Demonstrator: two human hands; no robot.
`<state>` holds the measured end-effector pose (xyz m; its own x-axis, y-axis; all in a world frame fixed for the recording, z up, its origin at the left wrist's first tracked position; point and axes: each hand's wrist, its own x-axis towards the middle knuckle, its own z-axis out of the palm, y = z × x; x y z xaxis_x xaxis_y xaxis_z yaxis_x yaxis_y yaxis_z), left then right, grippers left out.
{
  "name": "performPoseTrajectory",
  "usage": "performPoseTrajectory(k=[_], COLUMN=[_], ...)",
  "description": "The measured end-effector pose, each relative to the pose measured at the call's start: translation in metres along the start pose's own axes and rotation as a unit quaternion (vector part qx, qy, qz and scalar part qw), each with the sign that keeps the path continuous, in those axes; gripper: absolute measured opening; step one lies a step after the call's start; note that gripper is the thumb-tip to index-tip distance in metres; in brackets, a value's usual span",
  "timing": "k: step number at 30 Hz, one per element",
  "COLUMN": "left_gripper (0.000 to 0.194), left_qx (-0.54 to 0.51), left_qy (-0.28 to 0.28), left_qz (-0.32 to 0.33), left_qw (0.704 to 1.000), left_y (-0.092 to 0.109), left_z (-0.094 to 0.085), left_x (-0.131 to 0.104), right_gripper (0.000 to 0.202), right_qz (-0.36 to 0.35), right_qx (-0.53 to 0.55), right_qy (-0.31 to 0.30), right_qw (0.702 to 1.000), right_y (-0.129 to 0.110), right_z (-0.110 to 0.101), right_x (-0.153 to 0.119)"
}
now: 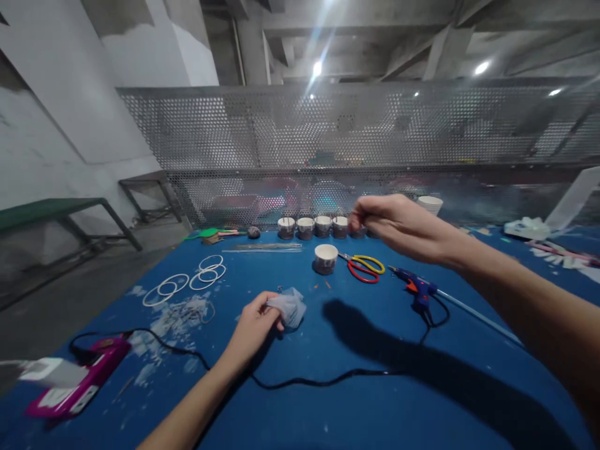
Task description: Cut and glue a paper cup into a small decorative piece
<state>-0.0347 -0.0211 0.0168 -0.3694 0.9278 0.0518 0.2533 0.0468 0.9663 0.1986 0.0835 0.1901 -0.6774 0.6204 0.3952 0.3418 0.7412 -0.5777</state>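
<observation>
My left hand (257, 322) is closed on the edge of a crumpled piece of thin white mesh fabric (289, 307), low over the blue table. Raised in front of the row of cups is my right hand (394, 225), its fingers pinched together; anything between them is hidden or too small to see. Just beyond the fabric stands a small white paper cup (325, 258) with dark marks on its side. Scissors (364, 267) with one yellow and one red handle lie beside that cup, below my right hand.
Similar cups (305, 228) line the back, partly hidden by my right hand. A blue glue gun (419, 289) with a clear stick lies at right, its black cord crossing the table. White rings (166, 289) and a magenta power strip (87, 381) are at left. Behind rises a perforated metal panel (262, 137).
</observation>
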Motion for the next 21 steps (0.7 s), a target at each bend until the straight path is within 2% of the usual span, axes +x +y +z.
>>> performPoseTrajectory(k=[2,5,7,9,12,15,18,21], left_gripper=[0.017,0.013,0.012,0.014,0.016,0.012,0.009,0.012], left_qx=[-0.016,-0.087,-0.117,-0.143,-0.177,-0.198,-0.209,-0.213], left_qy=[0.014,0.042,0.052,0.063,0.081,0.097,0.112,0.13], left_qz=[-0.006,-0.029,-0.038,-0.044,-0.051,-0.062,-0.073,-0.071], left_qw=[1.0,0.995,0.991,0.987,0.979,0.973,0.969,0.966], left_y=[0.006,0.017,0.025,0.033,0.042,0.045,0.042,0.042], left_z=[0.004,0.008,0.009,0.008,0.004,0.002,0.0,-0.007], left_x=[0.001,0.009,0.017,0.025,0.032,0.035,0.041,0.056], right_gripper=[0.018,0.011,0.013,0.019,0.027,0.029,0.024,0.014], right_qz=[0.047,0.108,0.13,0.152,0.155,0.158,0.17,0.186], right_qx=[0.137,0.361,0.429,0.447,0.453,0.453,0.436,0.412], right_qy=[0.047,0.123,0.158,0.186,0.187,0.161,0.11,0.035], right_qw=[0.988,0.918,0.88,0.861,0.858,0.863,0.877,0.891], right_y=[0.007,0.025,0.041,0.057,0.074,0.083,0.089,0.095], right_z=[0.001,0.017,0.037,0.061,0.096,0.126,0.147,0.157], right_x=[-0.029,-0.047,-0.049,-0.046,-0.041,-0.04,-0.044,-0.05])
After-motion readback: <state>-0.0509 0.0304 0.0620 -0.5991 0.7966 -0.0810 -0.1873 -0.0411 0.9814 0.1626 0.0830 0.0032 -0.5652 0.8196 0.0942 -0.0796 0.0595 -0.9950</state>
